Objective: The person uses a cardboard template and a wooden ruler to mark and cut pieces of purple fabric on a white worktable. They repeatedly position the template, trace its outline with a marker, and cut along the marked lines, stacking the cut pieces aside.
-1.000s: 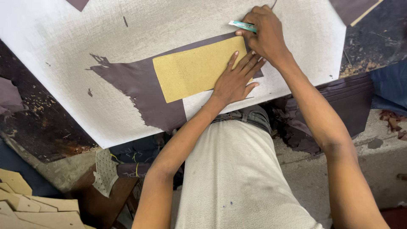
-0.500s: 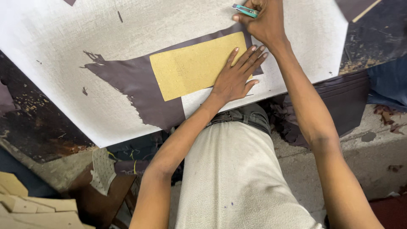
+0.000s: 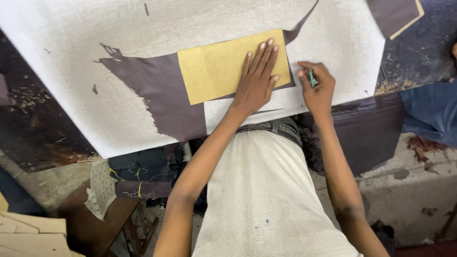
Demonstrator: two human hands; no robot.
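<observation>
Your right hand (image 3: 316,88) has come down off the far corner of the yellow template (image 3: 223,69) to its near right edge since a sec ago, fingers closed round the teal pen (image 3: 312,78), tip at the dark leather (image 3: 162,93) just beside that edge. So, I'd judge, the tracing has rounded the corner. Your left hand (image 3: 257,81) has slid further onto the template, pressed flat, fingers spread, forearm straight. Template lies on the leather, on the white desk (image 3: 71,57). Beyond the template, far right, another dark piece (image 3: 392,14).
</observation>
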